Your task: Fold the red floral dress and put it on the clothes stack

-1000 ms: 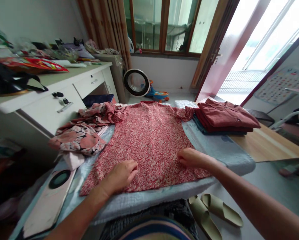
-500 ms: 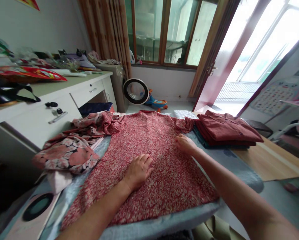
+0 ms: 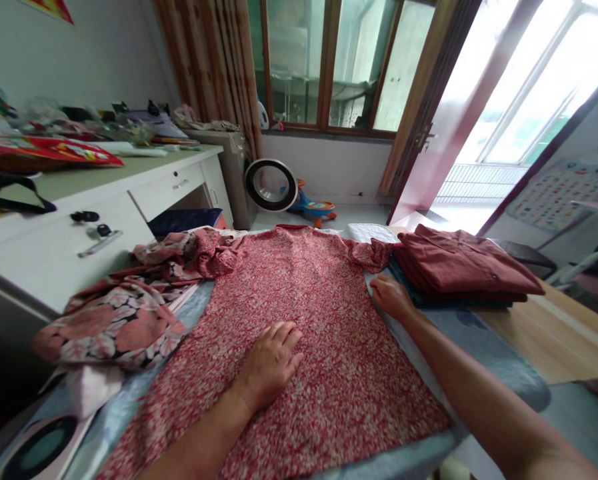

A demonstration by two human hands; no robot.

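Note:
A red-and-cream speckled short-sleeved blouse (image 3: 329, 360) lies spread out before me, its collar at the far end. My left hand (image 3: 271, 363) rests flat on the middle of it, fingers stretched out. At the blouse's right side, just below the sleeve, my right hand (image 3: 393, 297) has its fingers curled together at the fabric edge; the fingertips are partly hidden. Under the blouse is a blue-grey padded surface (image 3: 509, 343).
Folded dark red clothes (image 3: 469, 263) are stacked at the right, near a wooden board (image 3: 569, 327). A crumpled floral garment (image 3: 123, 320) lies at the left. Beyond are a cluttered white desk (image 3: 173, 183), a washing machine with its round door (image 3: 271, 185) open, and a blue ride-on toy (image 3: 311, 203).
My right hand has moved outward to the right, and the blouse's side near it has shifted right. My left hand stays flat on the cloth. The view has moved slightly closer.

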